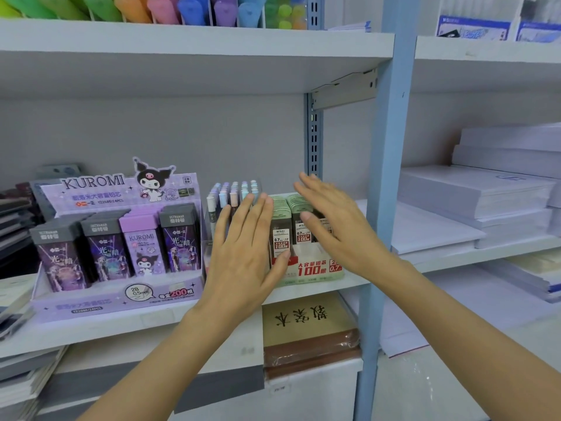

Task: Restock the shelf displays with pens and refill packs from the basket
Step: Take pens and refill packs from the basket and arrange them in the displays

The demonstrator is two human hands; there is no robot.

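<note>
Left hand (243, 253) and right hand (331, 226), both flat and empty, hover in front of the green lead-refill box (315, 270). A hard push could topple its cases or the neighbouring pens (233, 189).

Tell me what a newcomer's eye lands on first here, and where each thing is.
The two open hands come first: the left hand and right hand, fingers straight, held in front of the pastel pens and the green refill display on the middle shelf. Left of them stands the purple Kuromi display box, and bright pen caps line the shelf above.
</note>
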